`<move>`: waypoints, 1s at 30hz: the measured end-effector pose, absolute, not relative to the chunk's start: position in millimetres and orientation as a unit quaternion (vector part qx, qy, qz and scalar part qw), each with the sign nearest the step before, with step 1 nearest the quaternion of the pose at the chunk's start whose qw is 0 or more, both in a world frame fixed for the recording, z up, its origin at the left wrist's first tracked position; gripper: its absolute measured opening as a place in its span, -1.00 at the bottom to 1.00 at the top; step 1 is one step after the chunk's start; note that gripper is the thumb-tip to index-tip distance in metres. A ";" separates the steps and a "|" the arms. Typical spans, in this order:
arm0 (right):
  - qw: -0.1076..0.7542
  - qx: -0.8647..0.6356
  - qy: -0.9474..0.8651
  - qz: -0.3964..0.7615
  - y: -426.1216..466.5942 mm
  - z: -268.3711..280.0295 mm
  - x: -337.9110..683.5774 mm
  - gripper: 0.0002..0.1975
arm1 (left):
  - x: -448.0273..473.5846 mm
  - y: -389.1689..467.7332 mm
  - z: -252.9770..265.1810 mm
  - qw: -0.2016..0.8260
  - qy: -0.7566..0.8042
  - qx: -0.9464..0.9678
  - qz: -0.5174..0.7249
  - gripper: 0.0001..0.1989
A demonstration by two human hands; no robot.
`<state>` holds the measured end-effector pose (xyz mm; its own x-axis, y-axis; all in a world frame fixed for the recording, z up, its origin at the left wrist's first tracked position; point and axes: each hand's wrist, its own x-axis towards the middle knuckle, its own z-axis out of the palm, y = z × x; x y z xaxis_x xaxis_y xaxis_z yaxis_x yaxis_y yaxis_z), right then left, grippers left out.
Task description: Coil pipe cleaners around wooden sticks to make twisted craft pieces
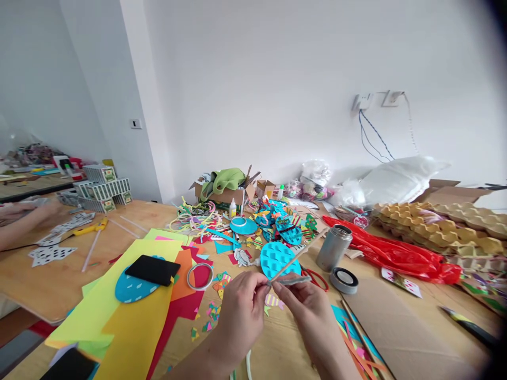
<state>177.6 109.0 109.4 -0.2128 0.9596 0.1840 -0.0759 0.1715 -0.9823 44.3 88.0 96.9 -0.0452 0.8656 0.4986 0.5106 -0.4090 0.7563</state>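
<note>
Pinching the stick (295, 259) by its near end w/ your L hand (243, 303), fingers narrow; R hand (307, 303) pinches a grey strip (298, 280) alongside. Stick slants past R fingers toward worktop (435, 295) back edge.

Pale walls (257, 79) behind a light wooden table (152, 212)

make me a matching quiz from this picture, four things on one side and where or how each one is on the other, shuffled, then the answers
Things
1. thin strip
2. flask
3. glue gun
4. red plastic

Places and states
A. yellow, lying by the playing cards
B. crumpled, in front of the egg trays
C. at the fingertips of the left hand and right hand
D. upright, near a round lid

Pairs: 1-C, 2-D, 3-A, 4-B
</note>
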 end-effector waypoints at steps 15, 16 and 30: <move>0.482 -0.323 -0.577 0.575 106.2 116.6 185.4 -0.78 | 28.9 95.0 111.1 0.727 0.301 0.427 0.445 -0.77; 0.483 -0.318 -0.574 0.580 105.6 116.9 185.3 -0.79 | 26.7 96.1 110.6 0.741 0.293 0.422 0.432 -0.78; 0.482 -0.396 -0.597 0.504 108.5 111.8 179.9 -0.74 | 41.3 87.8 108.8 0.365 0.521 0.609 0.473 -0.79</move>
<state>179.9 108.5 111.8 -0.2221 0.9589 0.1767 -0.0139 0.1781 -0.9839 41.3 87.8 108.8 0.0087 0.9804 0.1969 0.2901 -0.1910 0.9378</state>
